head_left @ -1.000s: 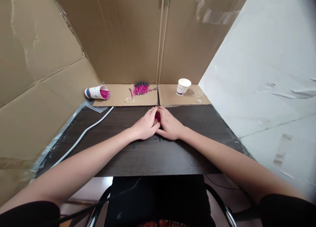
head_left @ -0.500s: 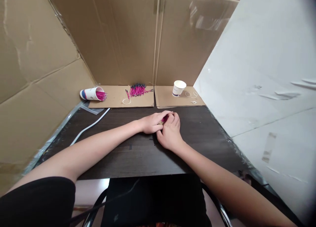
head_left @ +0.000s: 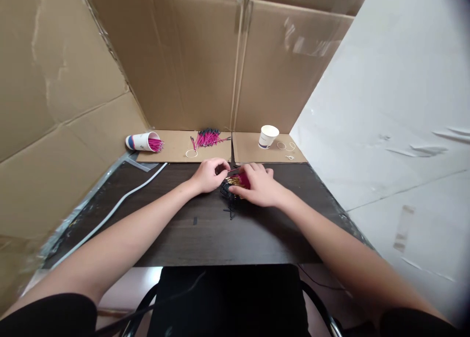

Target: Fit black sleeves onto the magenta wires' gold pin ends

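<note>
My left hand is closed in a pinch, its thumb and forefinger on one thin pink stick that points toward my other hand. My right hand curves over a bundle of pink sticks with gold tips, fingers on the far side and thumb on the near side. The bundle lies on the dark table, its gold ends facing left and partly covered by my palm. Just left of those ends and below them is a loose pile of small black tubes.
At the back, cardboard strips carry a tipped paper cup of pink sticks, a heap of black-capped pink sticks, an upright paper cup and white rubber bands. A white cable crosses the left. Cardboard walls enclose the table.
My hands were together over the bundle and have parted. The left moved left with a single stick pinched; the right stays over the bundle. The black pile now shows more. The view tilted slightly.
</note>
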### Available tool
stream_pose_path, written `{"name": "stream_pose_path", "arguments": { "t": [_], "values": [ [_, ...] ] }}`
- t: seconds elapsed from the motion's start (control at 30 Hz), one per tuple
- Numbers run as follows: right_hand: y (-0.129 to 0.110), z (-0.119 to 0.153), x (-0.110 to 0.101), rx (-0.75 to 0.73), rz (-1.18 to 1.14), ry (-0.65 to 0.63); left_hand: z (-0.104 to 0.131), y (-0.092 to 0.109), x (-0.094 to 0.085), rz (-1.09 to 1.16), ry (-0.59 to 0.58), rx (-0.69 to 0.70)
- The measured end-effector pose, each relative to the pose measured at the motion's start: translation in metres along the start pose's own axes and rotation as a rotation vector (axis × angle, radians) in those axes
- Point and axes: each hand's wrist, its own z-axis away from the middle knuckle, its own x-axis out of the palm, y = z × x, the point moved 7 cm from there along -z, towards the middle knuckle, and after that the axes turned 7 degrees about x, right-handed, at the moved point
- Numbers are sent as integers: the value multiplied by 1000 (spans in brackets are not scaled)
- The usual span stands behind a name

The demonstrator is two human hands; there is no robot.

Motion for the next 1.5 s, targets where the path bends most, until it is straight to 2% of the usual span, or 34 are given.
{"name": "stream_pose_path", "arguments": {
  "t": [0.07,0.1,0.17,0.27,0.67,0.83,1.07,1.23,1.5],
  "values": [
    [7,-12,-8,-196,-155,-67,1,-6,2,-25,-33,-8],
    [14,-17,-14,-255,-214,-28,2,-9,4,-31,-52,-11],
    [36,-26,-22,-264,-237,126,2,-14,8,-48,-87,-22],
    [58,-31,-16,-240,-233,213,2,-18,15,-95,-147,-9],
    [61,-44,13,-308,-194,145,1,-12,26,-259,-355,65],
    [62,-38,8,-277,-220,161,2,-6,25,-213,-320,123],
    [58,-30,4,-198,-218,76,3,-3,19,-98,-177,159],
    [59,-29,7,-215,-192,88,2,-5,14,-48,-135,78],
    [58,-27,6,-232,-210,64,2,-13,11,11,-130,-70]
  ]
}}
